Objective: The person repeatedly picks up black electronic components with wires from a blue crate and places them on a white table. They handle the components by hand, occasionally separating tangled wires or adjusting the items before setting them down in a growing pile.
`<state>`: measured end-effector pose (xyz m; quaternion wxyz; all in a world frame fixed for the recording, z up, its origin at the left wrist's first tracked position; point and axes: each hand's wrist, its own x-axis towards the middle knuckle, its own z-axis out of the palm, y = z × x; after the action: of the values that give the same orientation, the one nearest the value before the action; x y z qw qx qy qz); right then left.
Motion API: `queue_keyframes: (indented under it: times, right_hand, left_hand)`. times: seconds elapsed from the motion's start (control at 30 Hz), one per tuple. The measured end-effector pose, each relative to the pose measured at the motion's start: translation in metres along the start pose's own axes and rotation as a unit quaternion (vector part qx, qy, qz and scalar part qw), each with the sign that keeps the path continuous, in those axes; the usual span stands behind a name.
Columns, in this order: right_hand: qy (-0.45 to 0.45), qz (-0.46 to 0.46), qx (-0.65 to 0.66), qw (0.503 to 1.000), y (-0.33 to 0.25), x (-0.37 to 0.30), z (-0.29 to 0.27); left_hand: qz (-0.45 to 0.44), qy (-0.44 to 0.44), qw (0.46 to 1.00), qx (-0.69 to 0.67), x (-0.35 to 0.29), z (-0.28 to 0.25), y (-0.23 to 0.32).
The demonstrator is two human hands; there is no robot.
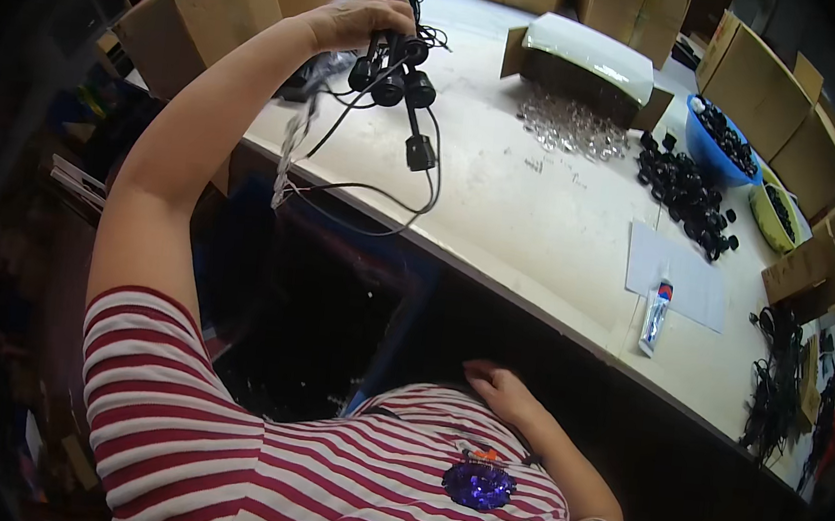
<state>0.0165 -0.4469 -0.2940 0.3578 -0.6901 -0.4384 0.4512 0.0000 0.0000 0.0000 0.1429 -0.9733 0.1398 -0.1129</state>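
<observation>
1. Head view, left side: my left hand [361, 16] is stretched out over the far left part of the table [542, 222], fingers wrapped tight around a bunch of small black lamp heads [395, 73] on wires. One head hangs lower than the rest, and the black cables [374, 191] loop down past the table's near edge.
2. Same view, lower middle: my right hand [494, 380] rests against my striped shirt [317, 472], below the table edge. It looks loosely curled and holding nothing, but it's half tucked in, so I can't say for sure.
3. Straight ahead on the table there's an open cardboard box [587, 66] with a white lining, and a scatter of small clear pieces [566, 129] just in front of it.
4. Off to the right: a heap of black round parts [686, 191], a blue bowl [702, 147] with more of them, and a yellow-green bowl [775, 223] next to it.
5. Nearer me, a tube of glue [655, 319] lies on the corner of a white sheet [687, 281].
6. Brown boxes [221, 1] ring the far side.
</observation>
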Motion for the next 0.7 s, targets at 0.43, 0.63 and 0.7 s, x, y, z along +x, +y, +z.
queue_keyframes:
  times: [0.43, 0.63, 0.7]
  right_hand:
    - [0.028, -0.143, -0.092, 0.985, -0.111, -0.018, -0.054]
    - [0.012, -0.169, -0.132, 0.977, -0.146, 0.012, -0.063]
    - [0.013, -0.169, -0.128, 0.977, -0.155, 0.023, -0.067]
  left_hand:
    - [0.102, 0.042, 0.993, 0.049, 0.025, 0.135, -0.028]
    - [-0.038, 0.025, 0.996, 0.076, 0.028, 0.145, -0.019]
    - [-0.106, 0.039, 0.994, 0.009, 0.02, 0.133, -0.011]
